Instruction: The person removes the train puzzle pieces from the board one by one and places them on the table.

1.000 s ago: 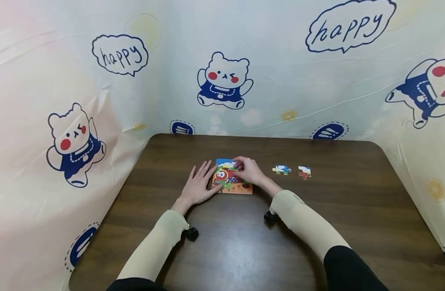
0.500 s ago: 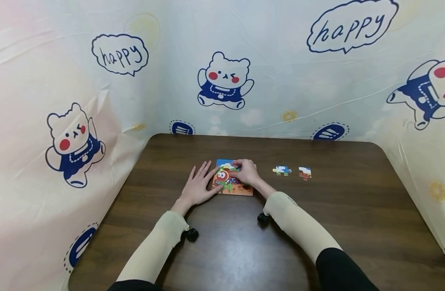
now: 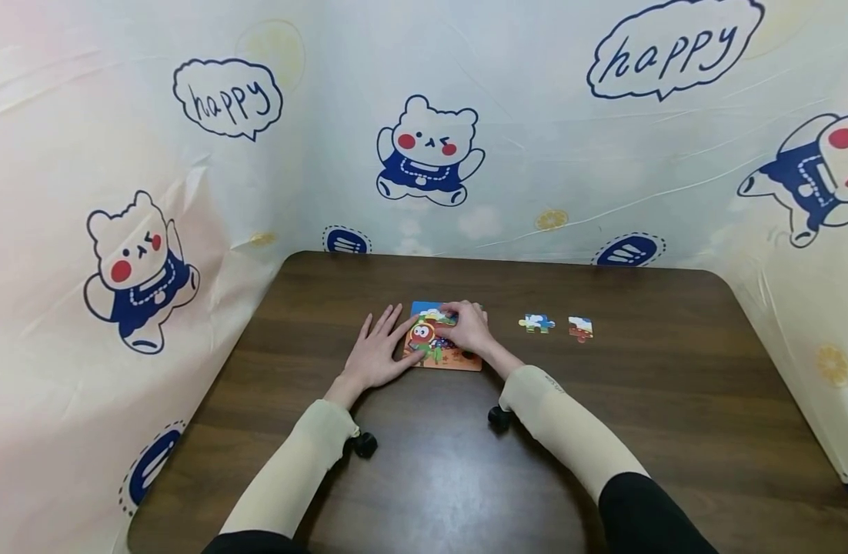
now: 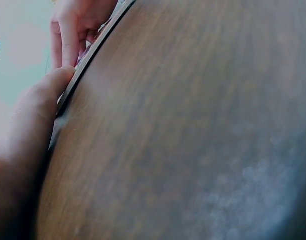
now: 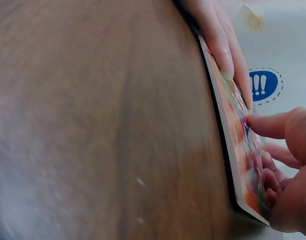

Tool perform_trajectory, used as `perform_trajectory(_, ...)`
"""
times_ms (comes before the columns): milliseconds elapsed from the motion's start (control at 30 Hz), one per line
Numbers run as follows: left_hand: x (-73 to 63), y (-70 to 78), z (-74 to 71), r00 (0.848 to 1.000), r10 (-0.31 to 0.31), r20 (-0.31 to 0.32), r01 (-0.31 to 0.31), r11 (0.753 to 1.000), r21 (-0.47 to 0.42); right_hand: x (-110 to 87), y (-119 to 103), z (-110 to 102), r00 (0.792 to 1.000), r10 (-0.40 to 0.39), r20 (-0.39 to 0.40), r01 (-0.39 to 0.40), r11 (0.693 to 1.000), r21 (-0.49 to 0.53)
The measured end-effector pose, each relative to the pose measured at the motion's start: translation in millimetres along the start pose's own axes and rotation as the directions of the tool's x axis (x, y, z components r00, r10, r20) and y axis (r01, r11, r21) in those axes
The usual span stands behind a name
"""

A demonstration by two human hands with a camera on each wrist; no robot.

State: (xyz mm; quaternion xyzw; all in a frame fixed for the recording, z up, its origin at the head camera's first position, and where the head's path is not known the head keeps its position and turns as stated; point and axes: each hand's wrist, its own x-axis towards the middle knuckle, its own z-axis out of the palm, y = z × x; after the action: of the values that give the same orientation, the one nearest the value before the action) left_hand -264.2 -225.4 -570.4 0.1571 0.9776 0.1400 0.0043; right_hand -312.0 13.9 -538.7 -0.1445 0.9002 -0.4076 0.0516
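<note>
- Your right hand (image 3: 471,331) is bent over the right half of the puzzle, thumb tip on its surface and other fingers curled in; you can't tell from these views whether a piece is pinched between them.
- Your left hand (image 3: 375,358) lies with its fingers spread and released, resting at the puzzle's left edge, its thumb reaching onto the near left part.
- The puzzle (image 3: 459,359) lies flat between your hands, toward the far side of the desk (image 3: 396,492); you can see blue at its far edge, a red big-eyed figure at left and orange along the near side.
- To the right of your right hand lie two loose pieces, apart from each other: a blue-and-white piece (image 3: 537,323) and, farther right, a reddish-brown piece (image 3: 581,328) with blue and white.
- Your pale sleeves each carry a small black device near the wrist.
- Beyond the desk hangs a pale cloth (image 3: 521,177) printed with bears and "happy" bubbles.
</note>
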Motion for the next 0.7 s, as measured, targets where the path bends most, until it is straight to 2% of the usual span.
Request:
perform_trajectory(100, 0.0, 0.5, 0.1, 1.0, -0.001, 0.001, 0.001, 1.0, 0.002, -1.0, -1.1, 4.2, 0.999, 0.006, -0.042, -0.005, 1.0, 0.028)
perform_trajectory(233, 0.4, -0.3, 0.6, 1.0, -0.003, 0.004, 0.003, 1.0, -0.004, -1.5, -4.6, 5.9, 0.997, 0.008, -0.072, 0.001, 0.992, 0.128)
perform_trajectory(467, 1.0, 0.1, -0.8, 1.0, 0.004, -0.004, -0.004, 1.0, -0.014, 0.2, -11.0, 1.9, 0.998, 0.047, -0.035, -0.038, 0.976, 0.215)
perform_trajectory(567, 1.0, 0.2, -0.5, 1.0, 0.004, -0.005, -0.004, 1.0, -0.013, 2.5, -12.7, 3.3, 0.997, 0.07, -0.029, -0.063, 0.978, 0.198)
perform_trajectory(700, 0.4, 0.7, -0.4, 1.0, 0.004, -0.006, -0.004, 1.0, -0.014, 5.3, -13.8, 9.1, 0.996, 0.077, -0.034, -0.074, 0.993, 0.091)
